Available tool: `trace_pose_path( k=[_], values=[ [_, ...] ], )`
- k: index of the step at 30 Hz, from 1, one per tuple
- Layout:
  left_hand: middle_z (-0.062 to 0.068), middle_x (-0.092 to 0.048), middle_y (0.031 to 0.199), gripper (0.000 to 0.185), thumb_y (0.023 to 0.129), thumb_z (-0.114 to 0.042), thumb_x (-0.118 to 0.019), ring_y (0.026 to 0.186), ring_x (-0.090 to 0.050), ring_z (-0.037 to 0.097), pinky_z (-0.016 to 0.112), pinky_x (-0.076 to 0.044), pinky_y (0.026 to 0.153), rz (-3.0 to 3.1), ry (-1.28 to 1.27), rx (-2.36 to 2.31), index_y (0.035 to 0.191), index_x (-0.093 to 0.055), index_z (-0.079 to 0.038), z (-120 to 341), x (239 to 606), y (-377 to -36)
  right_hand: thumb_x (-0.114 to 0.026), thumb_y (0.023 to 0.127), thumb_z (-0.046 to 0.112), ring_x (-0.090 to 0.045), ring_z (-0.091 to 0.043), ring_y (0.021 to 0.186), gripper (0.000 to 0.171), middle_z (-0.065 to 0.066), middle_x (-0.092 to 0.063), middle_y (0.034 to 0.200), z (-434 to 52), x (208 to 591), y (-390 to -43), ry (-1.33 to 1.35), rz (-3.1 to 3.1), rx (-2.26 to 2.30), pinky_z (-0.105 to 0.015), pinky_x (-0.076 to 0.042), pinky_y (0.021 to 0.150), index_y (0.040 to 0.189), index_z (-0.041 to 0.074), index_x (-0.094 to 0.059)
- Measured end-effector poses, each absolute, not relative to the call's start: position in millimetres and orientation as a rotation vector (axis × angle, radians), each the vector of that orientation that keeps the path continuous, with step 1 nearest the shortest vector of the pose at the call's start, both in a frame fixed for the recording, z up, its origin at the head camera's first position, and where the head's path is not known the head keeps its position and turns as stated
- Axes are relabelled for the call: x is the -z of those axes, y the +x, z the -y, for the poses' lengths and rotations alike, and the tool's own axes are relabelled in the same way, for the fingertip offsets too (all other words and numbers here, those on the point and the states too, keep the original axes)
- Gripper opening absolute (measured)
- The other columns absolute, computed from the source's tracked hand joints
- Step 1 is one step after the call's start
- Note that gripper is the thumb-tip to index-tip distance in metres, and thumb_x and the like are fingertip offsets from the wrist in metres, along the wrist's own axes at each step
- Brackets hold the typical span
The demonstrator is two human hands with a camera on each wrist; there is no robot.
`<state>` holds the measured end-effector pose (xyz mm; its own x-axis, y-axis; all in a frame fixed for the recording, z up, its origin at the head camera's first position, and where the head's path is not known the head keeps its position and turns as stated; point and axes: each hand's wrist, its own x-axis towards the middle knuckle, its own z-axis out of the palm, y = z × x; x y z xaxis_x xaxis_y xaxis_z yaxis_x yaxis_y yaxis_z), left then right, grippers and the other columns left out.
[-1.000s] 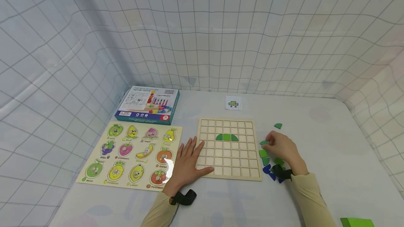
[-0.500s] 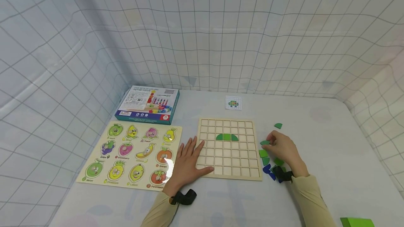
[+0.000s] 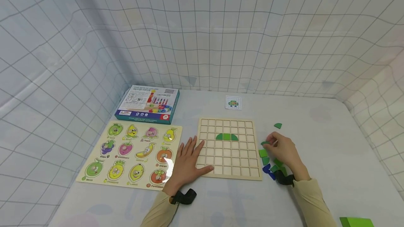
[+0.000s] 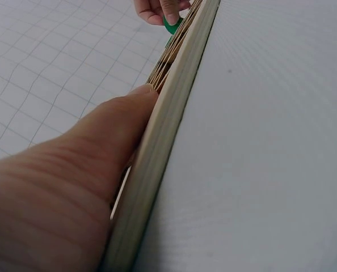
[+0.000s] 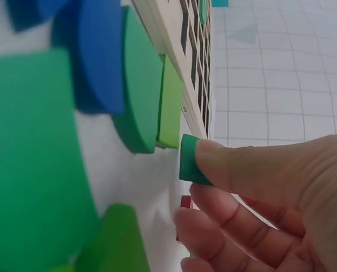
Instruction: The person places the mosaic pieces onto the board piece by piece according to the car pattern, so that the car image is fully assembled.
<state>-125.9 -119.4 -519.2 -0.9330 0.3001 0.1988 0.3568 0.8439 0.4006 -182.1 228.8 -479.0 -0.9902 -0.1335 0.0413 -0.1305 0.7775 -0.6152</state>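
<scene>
Just off the right edge of the wooden grid board [image 3: 226, 148], our right hand [image 3: 282, 148] pinches a small dark green piece [image 5: 190, 161] between thumb and fingertips, the piece held on edge, and we cannot tell whether it is clear of the table. We see in the right wrist view that the board's rim lies close beside the pinched piece, with a light green piece [image 5: 169, 103] and a larger green curved piece [image 5: 139, 85] between the hand and the pile of loose shapes. The board's open cells lie to the left of this grip, across the rim, and the green dome [image 3: 226, 137] already seated in the board sits further in, in the upper rows. Our left hand [image 3: 188, 162] lies flat with straight fingers on the board's near left corner, holding nothing, so the right hand is plainly the nearer one to the piece.
</scene>
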Motion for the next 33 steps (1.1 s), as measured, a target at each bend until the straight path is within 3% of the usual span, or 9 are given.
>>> trace_pose_path(
  k=[8, 17, 33],
  values=[
    [0.015, -0.022, 0.154, 0.090, 0.078, -0.064, -0.062, 0.142, -0.012, 0.030, 0.051, -0.006, 0.111, 2.895, -0.517, 0.657, 0.148, -0.036, -0.012, 120, 521, -126, -0.072, 0.083, 0.006, -0.051, -0.019, 0.066, 0.012, -0.003, -0.058, 0.077, -224, 480, -180, -0.291, -3.047, 1.088, -0.030, -0.041, 0.053, 0.090, 0.005, -0.062],
    [0.016, -0.023, 0.153, 0.090, 0.078, -0.063, -0.062, 0.142, -0.012, 0.031, 0.051, -0.006, 0.111, 2.898, -0.510, 0.672, 0.147, -0.037, -0.012, 119, 518, -125, -0.075, 0.083, 0.012, -0.052, -0.014, 0.063, 0.012, 0.002, -0.060, 0.074, -210, 475, -177, -0.418, -3.022, 1.157, -0.026, -0.040, 0.048, 0.088, 0.008, -0.064],
    [0.016, -0.023, 0.154, 0.090, 0.078, -0.064, -0.062, 0.142, -0.012, 0.031, 0.051, -0.005, 0.111, 2.898, -0.515, 0.670, 0.147, -0.036, -0.012, 120, 519, -126, -0.075, 0.082, 0.016, -0.048, -0.009, 0.060, 0.009, 0.010, -0.058, 0.072, -158, 472, -184, -0.652, -2.949, 1.117, -0.026, -0.038, 0.049, 0.086, 0.014, -0.067]
  ],
)
